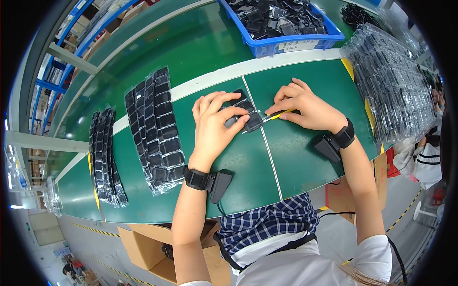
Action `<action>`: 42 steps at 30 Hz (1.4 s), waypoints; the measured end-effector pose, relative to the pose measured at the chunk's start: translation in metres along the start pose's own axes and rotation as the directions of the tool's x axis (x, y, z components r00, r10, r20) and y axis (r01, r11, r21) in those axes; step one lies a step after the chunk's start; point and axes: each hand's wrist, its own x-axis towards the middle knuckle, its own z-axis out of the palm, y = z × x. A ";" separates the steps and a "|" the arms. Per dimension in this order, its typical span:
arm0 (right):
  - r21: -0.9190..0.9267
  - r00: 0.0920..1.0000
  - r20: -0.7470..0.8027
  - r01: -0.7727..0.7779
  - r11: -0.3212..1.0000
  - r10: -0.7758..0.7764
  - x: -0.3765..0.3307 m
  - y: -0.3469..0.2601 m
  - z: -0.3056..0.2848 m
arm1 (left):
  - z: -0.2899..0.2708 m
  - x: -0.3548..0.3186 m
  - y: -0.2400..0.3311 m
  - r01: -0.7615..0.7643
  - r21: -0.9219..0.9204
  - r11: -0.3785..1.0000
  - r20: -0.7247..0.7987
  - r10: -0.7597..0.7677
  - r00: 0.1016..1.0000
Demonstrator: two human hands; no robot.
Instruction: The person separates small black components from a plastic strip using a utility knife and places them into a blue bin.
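My left hand [215, 125] presses down on a clear plastic strip of small black parts [248, 116] lying on the green belt [291, 157]. Its fingers cover most of the strip; one black part shows at the fingertips. My right hand [305, 106] holds a thin yellow tool [279, 115], its tip touching the black part beside my left fingers. Both wrists wear black bands with small black devices attached.
Two longer bagged strips of black parts [155, 128] [106, 157] lie to the left on the belt. A blue bin [286, 24] of black parts stands at the back. A stack of clear trays [396, 81] sits at the right. Cardboard boxes [148, 248] stand below the belt edge.
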 end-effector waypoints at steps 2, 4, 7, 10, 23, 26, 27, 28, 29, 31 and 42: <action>0.005 1.000 0.006 0.005 1.000 -0.005 0.001 0.000 0.001 | 0.001 0.000 -0.002 0.012 -0.019 1.000 0.003 -0.012 1.000; 0.010 1.000 0.011 0.010 1.000 -0.010 0.002 0.000 0.002 | 0.003 0.000 -0.005 0.014 -0.032 0.999 0.023 -0.013 1.000; -0.002 1.000 0.000 0.031 1.000 -0.031 0.002 -0.001 0.003 | 0.005 -0.001 -0.006 0.072 -0.081 0.994 0.052 -0.068 0.996; -0.002 0.999 -0.009 0.042 0.999 -0.042 0.003 -0.002 0.005 | 0.003 0.001 -0.001 0.057 -0.064 0.996 0.070 -0.053 0.996; -0.070 0.986 -0.114 0.116 0.991 -0.123 0.008 -0.003 0.018 | 0.004 0.002 -0.005 0.062 -0.071 0.996 0.080 -0.056 0.995; -0.088 0.988 -0.106 0.106 0.990 -0.115 0.005 -0.002 0.010 | 0.003 0.002 -0.005 0.066 -0.072 0.995 0.089 -0.060 0.994; -0.105 0.990 -0.088 0.101 0.989 -0.110 0.002 0.001 0.005 | 0.002 0.002 -0.005 0.067 -0.073 0.995 0.093 -0.061 0.994; -0.105 0.990 -0.090 0.101 0.989 -0.110 0.000 0.004 0.001 | 0.002 0.002 -0.004 0.069 -0.074 0.995 0.095 -0.062 0.994; -0.118 0.993 -0.070 0.087 0.989 -0.096 -0.003 0.008 -0.004 | 0.003 0.001 -0.004 0.066 -0.073 0.995 0.095 -0.059 0.994; -0.132 0.995 -0.052 0.075 0.988 -0.083 -0.006 0.016 -0.010 | 0.003 0.001 -0.004 0.038 -0.066 0.997 0.077 -0.033 0.996; -0.041 0.979 -0.189 0.063 0.997 -0.069 -0.002 0.013 -0.002 | -0.025 -0.010 -0.019 0.139 0.140 0.980 -0.107 -0.124 0.986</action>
